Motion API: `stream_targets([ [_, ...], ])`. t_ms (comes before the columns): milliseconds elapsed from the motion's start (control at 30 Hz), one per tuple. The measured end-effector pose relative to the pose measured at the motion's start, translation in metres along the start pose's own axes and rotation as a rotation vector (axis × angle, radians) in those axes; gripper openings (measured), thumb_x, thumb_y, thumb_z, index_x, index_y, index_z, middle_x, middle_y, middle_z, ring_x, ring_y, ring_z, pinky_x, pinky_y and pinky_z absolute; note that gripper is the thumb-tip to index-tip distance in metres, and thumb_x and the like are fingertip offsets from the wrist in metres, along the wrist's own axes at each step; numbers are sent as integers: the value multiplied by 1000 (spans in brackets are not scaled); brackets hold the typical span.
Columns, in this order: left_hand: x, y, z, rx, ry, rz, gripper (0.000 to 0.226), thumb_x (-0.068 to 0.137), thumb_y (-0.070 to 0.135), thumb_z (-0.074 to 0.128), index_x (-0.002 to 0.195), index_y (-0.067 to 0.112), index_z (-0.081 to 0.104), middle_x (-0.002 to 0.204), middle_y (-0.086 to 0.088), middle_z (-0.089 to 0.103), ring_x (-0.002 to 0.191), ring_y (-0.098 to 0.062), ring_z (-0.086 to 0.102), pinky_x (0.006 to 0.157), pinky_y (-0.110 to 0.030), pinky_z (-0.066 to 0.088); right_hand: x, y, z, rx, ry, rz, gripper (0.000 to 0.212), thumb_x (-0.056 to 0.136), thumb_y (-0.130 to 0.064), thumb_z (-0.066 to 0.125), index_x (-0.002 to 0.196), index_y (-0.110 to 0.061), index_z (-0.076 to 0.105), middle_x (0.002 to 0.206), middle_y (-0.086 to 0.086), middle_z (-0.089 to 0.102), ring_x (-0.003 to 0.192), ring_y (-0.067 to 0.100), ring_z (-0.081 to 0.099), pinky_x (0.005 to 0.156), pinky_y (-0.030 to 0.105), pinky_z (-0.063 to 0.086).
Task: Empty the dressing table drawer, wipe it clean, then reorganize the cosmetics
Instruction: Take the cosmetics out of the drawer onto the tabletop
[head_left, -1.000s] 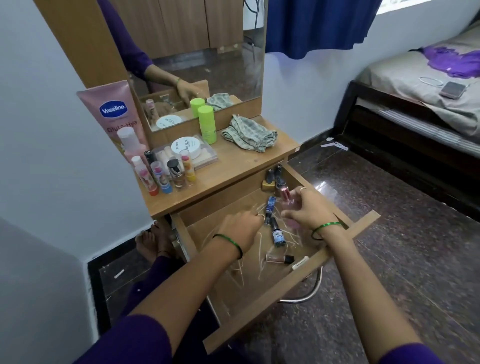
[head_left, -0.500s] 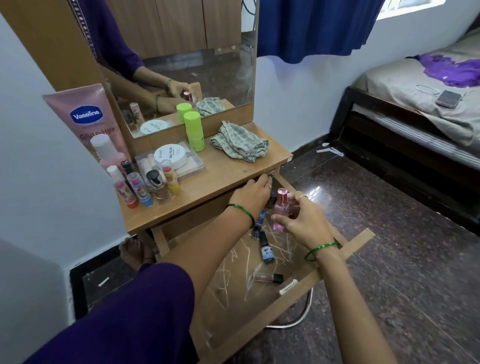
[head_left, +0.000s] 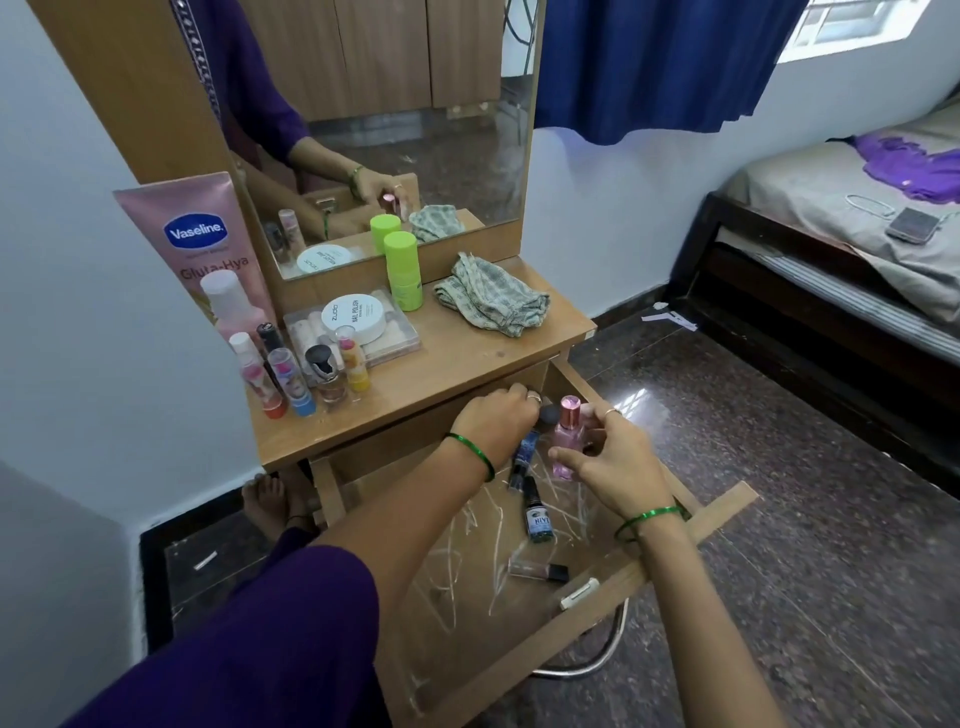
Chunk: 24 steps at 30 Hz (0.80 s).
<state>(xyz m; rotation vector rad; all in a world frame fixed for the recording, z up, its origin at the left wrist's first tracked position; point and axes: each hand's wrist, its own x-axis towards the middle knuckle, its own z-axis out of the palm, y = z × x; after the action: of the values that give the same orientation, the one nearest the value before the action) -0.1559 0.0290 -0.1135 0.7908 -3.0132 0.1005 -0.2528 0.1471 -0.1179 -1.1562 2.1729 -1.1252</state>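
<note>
So both hands have shifted to the far end of the open drawer (head_left: 691, 525) since a second ago, looks like restocking. Left hand (head_left: 496, 421) is curled at the far right corner, can't tell what it holds. Right hand (head_left: 615, 467) pinches the pink bottle (head_left: 565, 436) upright, fingers partly closed.

One head-worn wide-angle view looks forward and steeply down from above the open drawer (head_left: 519, 561), close enough that both forearms fill the lower frame. It faces the mirror (head_left: 415, 104) and surface (head_left: 467, 353); the bed (head_left: 831, 218) sits at the right edge.
</note>
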Motion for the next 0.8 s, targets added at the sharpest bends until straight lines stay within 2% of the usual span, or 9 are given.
stream_targets([
  [100,-18,3,-2,-54,-16,-27,29,94,0,43,122,6,47,118,-12,50,105,-32,58,73,-38,46,1,1,0,-1,1,5,37,70,-14,80,98,-21,57,86,-10,61,81,5,58,74,20,48],
  [200,-43,3,-8,-149,44,-62,25,96,5,43,119,9,51,116,-10,52,100,-32,59,67,-35,41,0,-1,0,0,-13,13,37,71,-12,78,100,-20,57,86,-11,60,79,0,54,70,14,44],
  [333,-89,-8,-20,-461,213,-108,23,94,16,51,116,15,60,112,-3,59,97,-23,62,83,-33,51,-1,-2,0,-33,-23,6,43,70,-13,80,106,-17,57,91,-5,62,79,3,54,65,9,38],
  [400,-116,-16,-30,-581,292,-181,26,91,17,58,117,15,62,112,0,63,100,-13,61,90,-25,49,0,0,-2,-47,-23,13,43,70,-13,80,106,-16,56,92,-4,61,80,6,55,64,9,37],
  [467,-145,-31,-44,-659,356,-279,26,87,15,64,114,17,64,105,4,67,95,-4,61,87,-11,46,-1,-2,-1,-56,-38,19,42,70,-13,80,106,-15,57,91,-5,61,84,11,58,65,12,38],
  [500,-158,-41,-51,-703,378,-335,24,86,14,65,109,19,66,100,5,68,91,-3,63,84,-11,47,-3,-3,-1,-61,-45,20,42,70,-13,79,106,-14,57,92,-5,61,87,13,58,66,13,39],
  [633,-200,-83,-67,-816,490,-555,16,83,11,69,97,20,68,91,1,72,86,-12,69,84,-32,54,-10,-17,-1,-132,-43,-8,42,71,-13,79,106,-15,55,96,-2,58,87,14,55,75,20,39],
  [733,-216,-109,-77,-853,550,-596,20,85,8,66,96,24,64,94,0,71,90,-15,68,86,-38,55,-16,-33,1,-164,-3,-48,51,70,-14,81,114,-9,57,95,-1,56,87,12,52,80,21,37],
  [800,-220,-120,-83,-856,593,-597,21,87,7,64,99,23,63,98,-2,70,93,-18,68,86,-44,55,-19,-44,6,-153,41,-93,51,68,-16,82,113,-10,59,93,-1,59,85,13,56,80,22,40],
])
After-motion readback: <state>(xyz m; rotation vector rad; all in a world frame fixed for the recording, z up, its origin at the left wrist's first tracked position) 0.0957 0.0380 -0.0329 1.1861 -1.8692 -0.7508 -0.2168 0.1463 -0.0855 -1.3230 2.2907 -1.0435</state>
